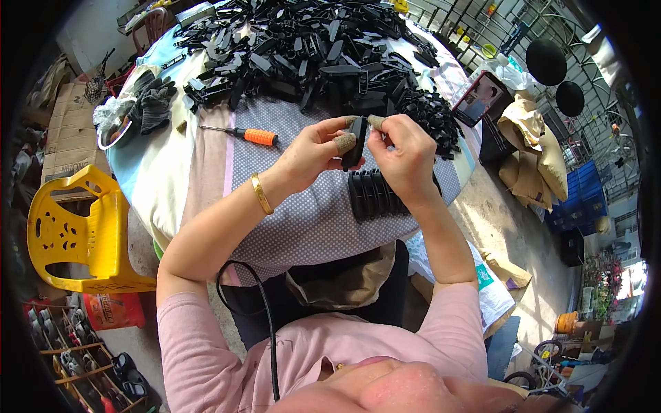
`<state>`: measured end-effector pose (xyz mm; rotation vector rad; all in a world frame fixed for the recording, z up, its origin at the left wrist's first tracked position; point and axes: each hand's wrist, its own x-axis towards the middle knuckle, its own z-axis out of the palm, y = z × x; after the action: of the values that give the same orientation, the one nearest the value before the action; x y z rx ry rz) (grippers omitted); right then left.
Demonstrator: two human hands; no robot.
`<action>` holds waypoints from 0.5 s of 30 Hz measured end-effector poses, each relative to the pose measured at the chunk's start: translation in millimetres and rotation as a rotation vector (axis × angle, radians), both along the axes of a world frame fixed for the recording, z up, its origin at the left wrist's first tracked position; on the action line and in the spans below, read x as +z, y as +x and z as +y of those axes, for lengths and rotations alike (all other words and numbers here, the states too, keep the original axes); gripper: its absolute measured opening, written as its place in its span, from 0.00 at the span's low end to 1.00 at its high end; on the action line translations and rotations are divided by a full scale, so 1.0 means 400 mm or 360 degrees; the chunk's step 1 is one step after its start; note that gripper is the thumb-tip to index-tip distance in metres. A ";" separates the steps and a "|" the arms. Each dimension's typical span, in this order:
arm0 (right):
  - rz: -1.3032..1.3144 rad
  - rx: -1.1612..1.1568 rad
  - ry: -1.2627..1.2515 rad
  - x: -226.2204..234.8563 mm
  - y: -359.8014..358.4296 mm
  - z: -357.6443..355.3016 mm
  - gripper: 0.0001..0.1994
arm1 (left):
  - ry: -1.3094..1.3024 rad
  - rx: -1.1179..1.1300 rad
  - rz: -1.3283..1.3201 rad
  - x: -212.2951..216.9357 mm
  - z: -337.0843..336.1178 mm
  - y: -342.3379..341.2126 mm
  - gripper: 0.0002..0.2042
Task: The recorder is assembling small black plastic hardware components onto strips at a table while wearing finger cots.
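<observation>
My left hand [310,153] held the black plastic part [355,143] roughly upright above the table [289,230], fingers closed on its side. My right hand [407,153] angled inward, fingers narrowed in a pinch at the part's upper end. Both elbows were flexed outward.

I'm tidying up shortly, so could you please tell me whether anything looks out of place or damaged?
Nothing clearly stands out as damaged or spilled. The heap of black parts lies jumbled at the far side, unlike the neat row of black pieces lower in view.
</observation>
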<state>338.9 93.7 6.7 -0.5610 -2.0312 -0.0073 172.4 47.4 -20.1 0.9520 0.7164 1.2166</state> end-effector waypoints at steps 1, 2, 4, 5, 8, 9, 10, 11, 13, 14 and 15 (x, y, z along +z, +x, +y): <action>-0.0034 -0.0004 -0.0008 -0.003 0.000 -0.002 0.06 | -0.0002 0.0018 -0.0016 -0.004 0.001 0.001 0.20; -0.0033 -0.0008 -0.0008 -0.008 0.000 -0.002 0.06 | -0.0002 0.0031 -0.0032 -0.007 0.003 0.003 0.20; 0.0008 0.0022 0.0044 -0.016 0.000 -0.002 0.06 | 0.0003 0.0030 -0.0046 -0.003 0.000 0.008 0.20; 0.0011 0.0024 0.0044 -0.017 -0.001 -0.001 0.06 | 0.0007 0.0040 -0.0059 -0.001 -0.004 0.008 0.20; 0.0117 0.0037 0.0210 -0.017 -0.001 0.000 0.06 | 0.0027 0.0066 -0.0109 0.002 -0.009 0.017 0.20; 0.0073 0.0025 0.0151 -0.015 -0.001 -0.003 0.06 | 0.0025 0.0068 -0.0110 0.002 -0.009 0.016 0.20; 0.0028 0.0013 0.0091 -0.013 0.000 -0.006 0.06 | 0.0039 0.0088 -0.0073 0.002 -0.007 0.014 0.20; 0.0026 0.0012 0.0091 -0.009 -0.001 -0.007 0.06 | 0.0055 0.0105 -0.0036 0.002 -0.005 0.014 0.20; -0.0047 0.0023 0.0027 -0.005 -0.005 -0.011 0.05 | 0.0069 0.0115 -0.0016 0.002 -0.005 0.010 0.20; -0.0049 0.0022 0.0024 -0.006 -0.004 -0.015 0.05 | 0.0080 0.0127 0.0005 0.002 -0.007 0.009 0.19; -0.0101 0.0077 -0.0022 -0.007 -0.003 -0.019 0.05 | 0.0077 0.0125 0.0002 0.003 -0.008 0.008 0.19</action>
<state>337.5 86.1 3.8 -0.5263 -2.1077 0.0181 175.6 44.1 -18.8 0.9721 0.7344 1.3073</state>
